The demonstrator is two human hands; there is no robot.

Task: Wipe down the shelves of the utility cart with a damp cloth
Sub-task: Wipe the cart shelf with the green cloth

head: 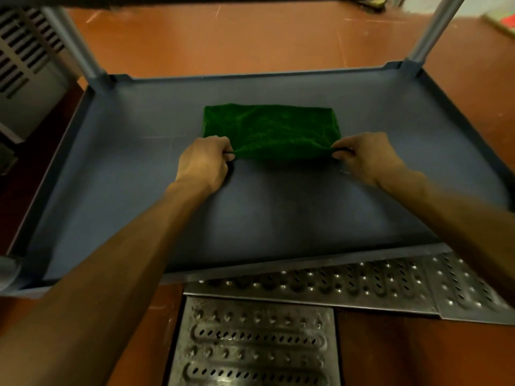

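A dark green cloth (271, 129) lies spread flat in the middle of the grey-blue cart shelf (278, 213). My left hand (204, 161) pinches the cloth's near left corner. My right hand (367, 154) pinches its near right corner. Both near corners are lifted slightly off the shelf, while the far edge lies flat. The shelf has a raised rim all round, and both my forearms reach in over its front edge.
Two grey posts (75, 45) (434, 32) rise from the shelf's far corners to a shelf overhead. Perforated metal floor grates (306, 285) lie under the cart's front edge on the red-brown floor. A vented grey unit (25, 57) stands at the left.
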